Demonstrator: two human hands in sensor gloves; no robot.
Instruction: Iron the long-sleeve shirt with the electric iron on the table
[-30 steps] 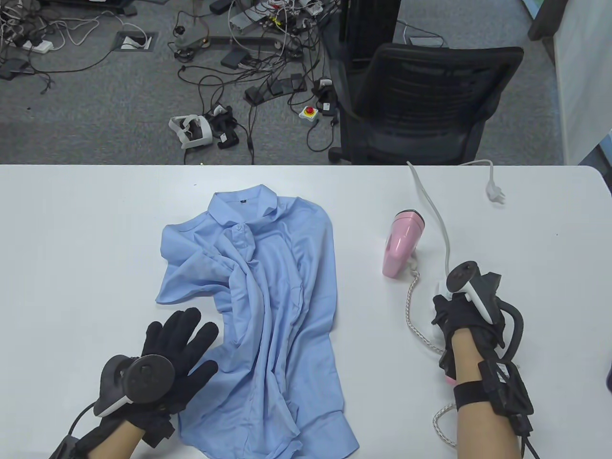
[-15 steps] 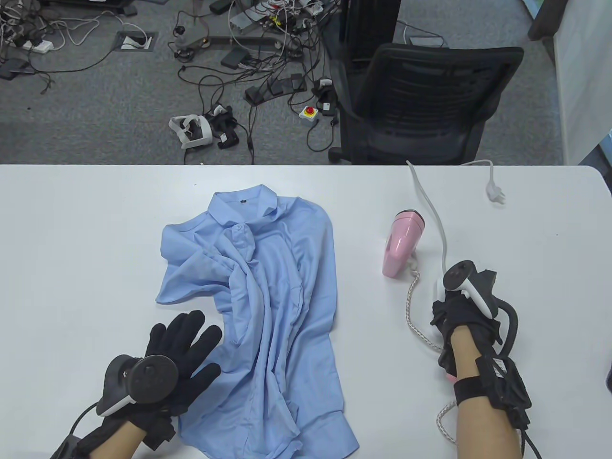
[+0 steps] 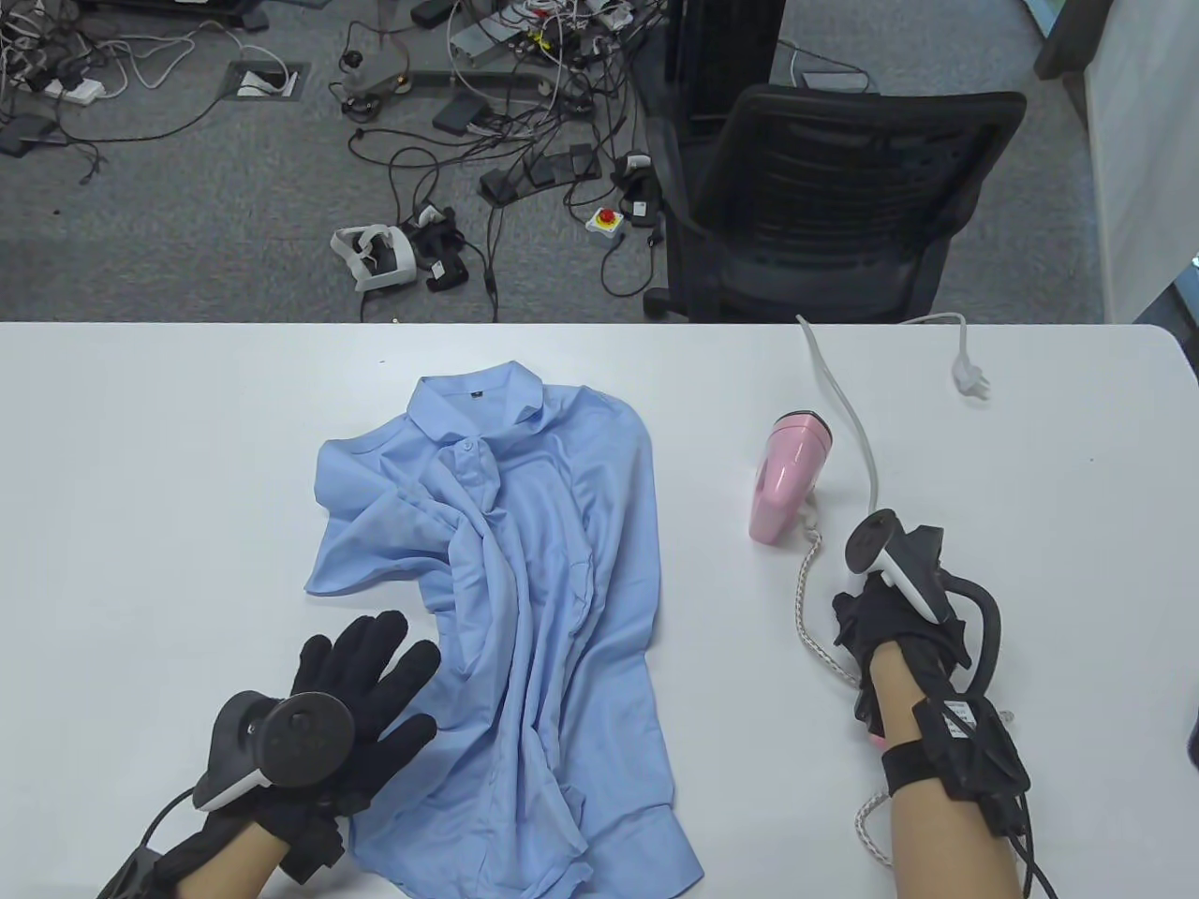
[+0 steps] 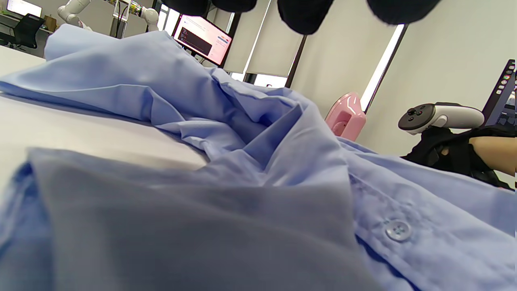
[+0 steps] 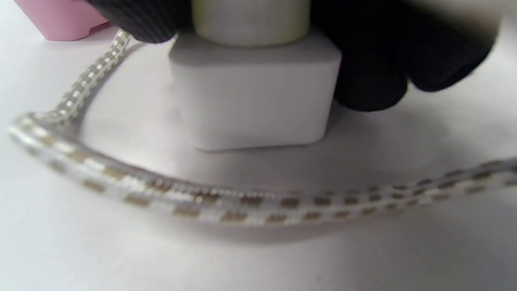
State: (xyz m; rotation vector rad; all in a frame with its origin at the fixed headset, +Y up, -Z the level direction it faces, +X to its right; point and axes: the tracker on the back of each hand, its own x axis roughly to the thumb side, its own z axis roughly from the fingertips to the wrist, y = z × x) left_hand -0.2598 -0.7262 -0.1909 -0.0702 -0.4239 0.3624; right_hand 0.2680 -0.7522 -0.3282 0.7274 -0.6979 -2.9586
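A crumpled light-blue long-sleeve shirt (image 3: pixel 534 581) lies mid-table, collar at the far end; the left wrist view shows its folds (image 4: pixel 226 133) up close. My left hand (image 3: pixel 384 655) lies flat with fingers spread, touching the shirt's lower-left edge. A pink iron (image 3: pixel 787 473) stands on end to the right of the shirt. Its braided cord (image 3: pixel 810 609) loops toward me. My right hand (image 3: pixel 866 585) sits just below the iron. In the right wrist view its fingers (image 5: pixel 371 68) grip a cream plug (image 5: pixel 250 20) that sits on a white socket block (image 5: pixel 254 93).
A white cable (image 3: pixel 857 412) runs from the socket block to a loose plug (image 3: pixel 969 375) near the table's far edge. A black office chair (image 3: pixel 824 197) stands behind the table. Cables and devices litter the floor beyond.
My right hand has shifted a little to the left with the plug. My left hand has slid slightly right, toward the shirt. Shirt and iron have not moved.
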